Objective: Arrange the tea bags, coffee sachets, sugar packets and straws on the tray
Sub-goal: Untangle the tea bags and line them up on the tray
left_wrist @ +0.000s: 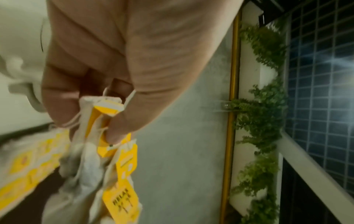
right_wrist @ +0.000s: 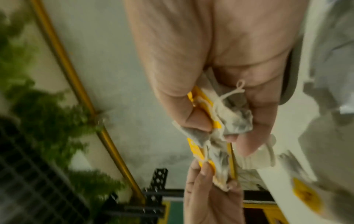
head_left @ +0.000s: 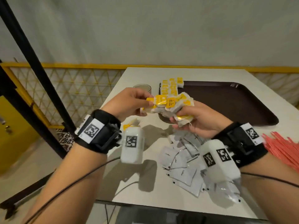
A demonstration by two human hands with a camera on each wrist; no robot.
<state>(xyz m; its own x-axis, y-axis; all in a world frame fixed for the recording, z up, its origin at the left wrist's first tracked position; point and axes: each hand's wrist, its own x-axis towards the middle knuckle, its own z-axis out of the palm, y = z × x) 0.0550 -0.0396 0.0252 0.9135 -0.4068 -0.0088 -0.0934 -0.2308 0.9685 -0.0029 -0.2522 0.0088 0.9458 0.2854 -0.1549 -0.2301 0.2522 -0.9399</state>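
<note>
Grey wall and a yellow lattice rail stand behind the pale surface (head_left: pixel 134 75), which carries everything; the brown tray (head_left: pixel 234 101) serves as the landmark. It lies toward the far right of the surface, mostly bare, with a row of yellow-tagged tea bags (head_left: pixel 169 88) laid along its left edge. Toward the person from the tray, a loose heap of white coffee sachets (head_left: pixel 179 167) lies on the surface, and to the right of that heap, off the tray's near right corner, a bundle of red straws (head_left: pixel 281 147) fans out. A small cup (head_left: pixel 142 88) sits just left of the tray's far corner. No sugar packets can be told apart.

Above the tray's near left corner both hands share a crumpled bunch of tea bags (head_left: pixel 174 105). The right hand (head_left: pixel 197 120) cups most of the bunch, fingers curled round it from below. The left hand (head_left: pixel 129 102) pinches one yellow tag at the bunch's left end between thumb and fingers, the grip narrow and closed on it.

The step looks like drawing one bag free. The bunch's long axis runs left to right between the hands, and the laid row lies just beyond it, away from the person, so the left hand is nearer that open slot.
</note>
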